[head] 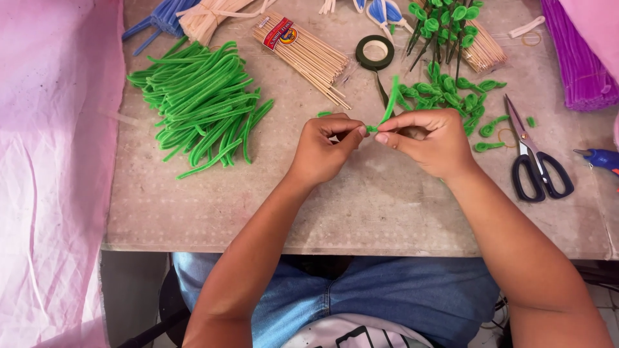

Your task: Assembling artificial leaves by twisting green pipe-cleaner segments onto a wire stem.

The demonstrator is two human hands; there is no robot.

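My left hand (324, 148) and my right hand (431, 138) meet over the middle of the worn table (361, 206). Both pinch one short green pipe cleaner (387, 109), whose free end sticks up and away from my fingers. The left thumb and forefinger hold its near end; the right fingers grip it just beside them. A heap of loose green pipe cleaners (203, 103) lies to the left. Small green pipe-cleaner loops (451, 96) are scattered just beyond my right hand.
Black-handled scissors (534, 158) lie at the right, a blue glue gun (599, 158) beyond them. A bundle of wooden skewers (303, 55), a roll of dark green tape (375, 53), finished green stems (445, 26) and purple pipe cleaners (577, 58) sit at the back. Pink cloth (51, 167) hangs left.
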